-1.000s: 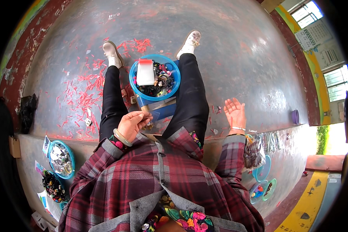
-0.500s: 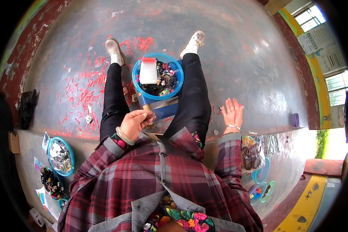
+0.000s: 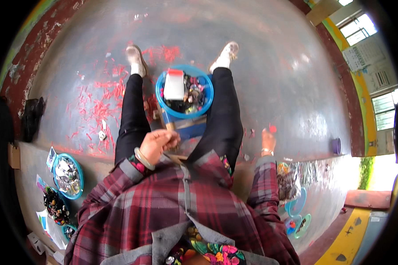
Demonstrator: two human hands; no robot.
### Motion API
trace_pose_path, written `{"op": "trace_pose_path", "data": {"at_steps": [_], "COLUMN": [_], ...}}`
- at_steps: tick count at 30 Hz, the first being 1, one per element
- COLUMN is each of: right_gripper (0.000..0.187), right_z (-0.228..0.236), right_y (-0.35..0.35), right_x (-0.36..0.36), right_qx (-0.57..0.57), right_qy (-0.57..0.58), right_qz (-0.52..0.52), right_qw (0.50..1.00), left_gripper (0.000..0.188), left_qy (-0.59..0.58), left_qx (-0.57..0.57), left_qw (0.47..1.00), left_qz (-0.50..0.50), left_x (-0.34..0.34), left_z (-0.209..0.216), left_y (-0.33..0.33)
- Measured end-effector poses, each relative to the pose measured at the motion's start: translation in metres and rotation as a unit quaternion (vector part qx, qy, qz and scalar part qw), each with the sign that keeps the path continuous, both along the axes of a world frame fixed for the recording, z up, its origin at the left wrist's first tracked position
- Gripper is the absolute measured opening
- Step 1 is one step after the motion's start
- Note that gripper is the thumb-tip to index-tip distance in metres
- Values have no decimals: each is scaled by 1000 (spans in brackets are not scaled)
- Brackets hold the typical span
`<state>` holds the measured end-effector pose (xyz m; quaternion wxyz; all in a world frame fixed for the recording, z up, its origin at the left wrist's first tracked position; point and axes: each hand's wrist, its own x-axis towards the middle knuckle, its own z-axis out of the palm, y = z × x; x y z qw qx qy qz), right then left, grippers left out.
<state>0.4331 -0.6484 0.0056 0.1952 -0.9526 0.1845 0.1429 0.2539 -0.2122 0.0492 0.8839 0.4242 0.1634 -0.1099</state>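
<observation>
Two bare hands are in play above the lap: the left hand (image 3: 154, 143) sits over the gap between the black-trousered legs (image 3: 136, 106), and the right hand (image 3: 268, 142) is well apart, out beyond the right thigh. The left grip is narrow, thumb and fingers drawn together in a pinch, yet the fingertips are blurred and I cannot tell whether anything thin is caught between them. The right grip looks curled, with a small red piece (image 3: 273, 129) at its fingertips; whether that piece is held or merely lies beyond on the floor (image 3: 292, 84), I cannot tell. Just ahead of the left hand, between the legs and apart from both hands, is a blue basin (image 3: 185, 115) filled with a jumble of small dark and coloured pieces (image 3: 193, 92); a whitish packet (image 3: 174, 86) with a red top lies over the left part of that heap. Red strips (image 3: 99, 110) are strewn over the floor, mostly on the left. As I judge it, the step in hand is fine work with the fingertips, the left pinching while the right is held away to the side. From this pose, the next move would call for a steady left pinch and, if both hands are to work together, for the right to come inward, clear of the knee
</observation>
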Motion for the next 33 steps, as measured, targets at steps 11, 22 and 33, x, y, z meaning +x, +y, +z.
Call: {"op": "trace_pose_path", "data": {"at_steps": [11, 22, 33], "right_gripper": [36, 22, 12], "right_z": [69, 80, 77], "right_y": [139, 270, 266], "right_x": [-39, -103, -108], "right_qx": [667, 664, 638], "right_qy": [-95, 64, -18], "right_qz": [13, 159, 140], "right_qw": [738, 727, 757], "left_gripper": [21, 22, 21], "left_qy": [-10, -52, -35], "left_qx": [-117, -149, -109], "left_qw": [992, 984, 992], "left_qz": [55, 78, 58], "left_x": [5, 4, 2], "left_z": [13, 33, 33], "left_y": [8, 3, -1]}}
